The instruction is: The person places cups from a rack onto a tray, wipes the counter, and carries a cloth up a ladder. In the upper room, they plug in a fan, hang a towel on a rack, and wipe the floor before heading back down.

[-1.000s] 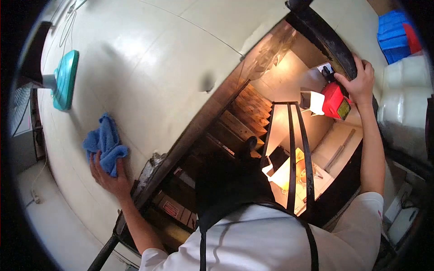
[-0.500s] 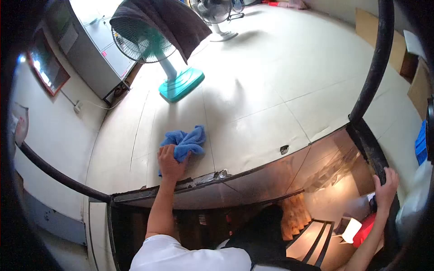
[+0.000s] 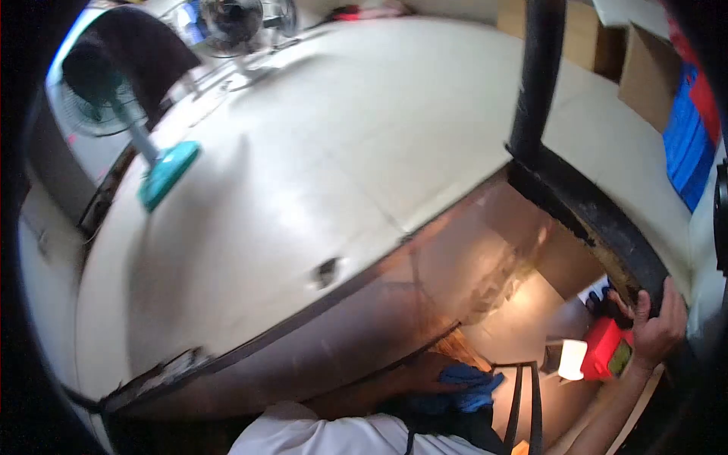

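Note:
My left hand [image 3: 429,371] is low in the opening, close to my body and in shadow. It is closed on a crumpled blue cloth [image 3: 472,388], which hangs in front of my dark clothing. Shade hides most of the fingers. On the right, my right hand [image 3: 658,327] grips the edge of a thick black metal rail [image 3: 603,208], its thumb on the near side and the other fingers over the top.
White tiled floor [image 3: 303,152] stretches ahead, with a chipped hole [image 3: 329,271] near its broken edge. A green-based fan [image 3: 168,174] draped in dark cloth stands left; another fan [image 3: 233,26] is behind. Below right are a lit opening, a red object [image 3: 604,347] and black bars [image 3: 523,402].
My left hand has lifted the blue cloth off the floor and brought it right and back towards my body. The view has swung right. My right hand stays on the rail.

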A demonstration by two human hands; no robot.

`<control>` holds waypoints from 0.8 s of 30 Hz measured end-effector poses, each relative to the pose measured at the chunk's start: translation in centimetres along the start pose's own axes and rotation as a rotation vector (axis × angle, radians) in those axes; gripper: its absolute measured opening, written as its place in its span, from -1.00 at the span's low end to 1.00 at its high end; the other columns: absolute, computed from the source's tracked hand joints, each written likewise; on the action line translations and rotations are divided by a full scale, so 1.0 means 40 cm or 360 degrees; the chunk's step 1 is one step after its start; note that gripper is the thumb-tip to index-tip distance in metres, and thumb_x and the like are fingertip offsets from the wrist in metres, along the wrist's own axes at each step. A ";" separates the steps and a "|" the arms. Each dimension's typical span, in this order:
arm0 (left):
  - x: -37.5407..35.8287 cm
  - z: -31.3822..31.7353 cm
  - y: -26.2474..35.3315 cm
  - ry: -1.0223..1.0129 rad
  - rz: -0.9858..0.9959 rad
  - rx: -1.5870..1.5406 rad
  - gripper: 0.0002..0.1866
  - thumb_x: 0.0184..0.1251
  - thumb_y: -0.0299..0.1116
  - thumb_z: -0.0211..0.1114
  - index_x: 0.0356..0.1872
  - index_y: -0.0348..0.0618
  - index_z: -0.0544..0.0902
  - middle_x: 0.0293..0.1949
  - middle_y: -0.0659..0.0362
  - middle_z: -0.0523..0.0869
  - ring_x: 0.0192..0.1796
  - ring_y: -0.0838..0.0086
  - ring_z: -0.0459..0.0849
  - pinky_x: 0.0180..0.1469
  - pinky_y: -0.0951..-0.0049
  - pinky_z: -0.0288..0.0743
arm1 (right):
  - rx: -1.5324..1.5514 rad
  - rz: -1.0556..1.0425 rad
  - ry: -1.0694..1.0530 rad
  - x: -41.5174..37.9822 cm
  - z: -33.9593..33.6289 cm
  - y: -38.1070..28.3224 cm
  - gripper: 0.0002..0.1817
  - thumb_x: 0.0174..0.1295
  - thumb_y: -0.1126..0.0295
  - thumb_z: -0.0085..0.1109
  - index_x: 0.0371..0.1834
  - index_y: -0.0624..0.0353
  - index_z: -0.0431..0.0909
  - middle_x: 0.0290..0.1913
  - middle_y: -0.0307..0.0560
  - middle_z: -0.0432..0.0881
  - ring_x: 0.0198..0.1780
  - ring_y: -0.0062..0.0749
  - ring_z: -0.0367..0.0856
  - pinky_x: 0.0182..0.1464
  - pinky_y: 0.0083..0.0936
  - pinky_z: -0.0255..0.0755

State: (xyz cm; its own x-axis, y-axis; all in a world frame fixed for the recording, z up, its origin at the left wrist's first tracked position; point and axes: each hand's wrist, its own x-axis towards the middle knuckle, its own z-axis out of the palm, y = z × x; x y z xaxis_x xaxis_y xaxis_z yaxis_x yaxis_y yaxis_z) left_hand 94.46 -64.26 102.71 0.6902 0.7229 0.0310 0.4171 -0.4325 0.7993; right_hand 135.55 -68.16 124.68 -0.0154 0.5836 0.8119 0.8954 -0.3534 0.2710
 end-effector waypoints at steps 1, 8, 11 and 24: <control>0.033 0.000 -0.053 -0.0003 -0.0117 -0.0048 -0.47 0.24 0.03 0.46 0.04 -0.20 0.67 -0.14 0.01 0.75 -0.05 0.19 0.73 0.06 0.15 0.56 | -0.0052 -0.0067 0.0033 -0.002 -0.002 0.007 -0.35 0.38 -0.11 0.16 0.14 0.34 0.61 0.07 0.18 0.69 0.10 0.15 0.65 0.15 -0.10 0.50; 0.155 -0.067 -0.188 -0.0393 -0.0794 -0.0888 -0.47 0.24 -0.17 0.51 0.18 -0.17 0.62 -0.01 0.07 0.76 0.06 0.31 0.71 0.17 0.23 0.57 | -0.0047 -0.0230 -0.0002 0.056 -0.040 -0.009 -0.56 0.46 0.05 0.15 0.06 0.23 0.69 -0.09 0.05 0.75 -0.12 -0.08 0.73 -0.07 -0.35 0.57; 0.178 -0.076 -0.246 -0.0526 -0.0797 -0.0901 -0.46 0.24 -0.24 0.52 0.22 -0.16 0.60 0.03 0.09 0.76 0.09 0.36 0.70 0.20 0.26 0.57 | -0.0049 -0.0633 0.0020 0.072 -0.024 0.006 -0.52 0.45 0.06 0.15 0.06 0.35 0.57 -0.07 0.08 0.67 -0.14 -0.11 0.66 -0.22 -0.25 0.54; 0.269 0.455 -0.655 0.0178 -0.0876 -0.0648 -0.57 0.35 -0.22 0.43 0.14 -0.23 0.65 -0.03 0.16 0.76 0.03 0.45 0.67 0.18 0.37 0.52 | 0.0284 -0.0400 0.0098 -0.283 0.352 0.113 -0.55 0.45 0.07 0.13 -0.07 0.36 0.58 -0.20 0.07 0.62 -0.19 -0.14 0.57 -0.14 -0.29 0.47</control>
State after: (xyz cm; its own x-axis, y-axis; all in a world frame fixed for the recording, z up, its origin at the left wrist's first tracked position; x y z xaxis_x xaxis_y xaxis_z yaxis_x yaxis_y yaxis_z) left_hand 101.73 -54.94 71.19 0.3676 0.8398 -0.3994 0.4188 0.2340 0.8774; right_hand 146.03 -66.08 109.42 -0.2684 0.5894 0.7620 0.9239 -0.0666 0.3769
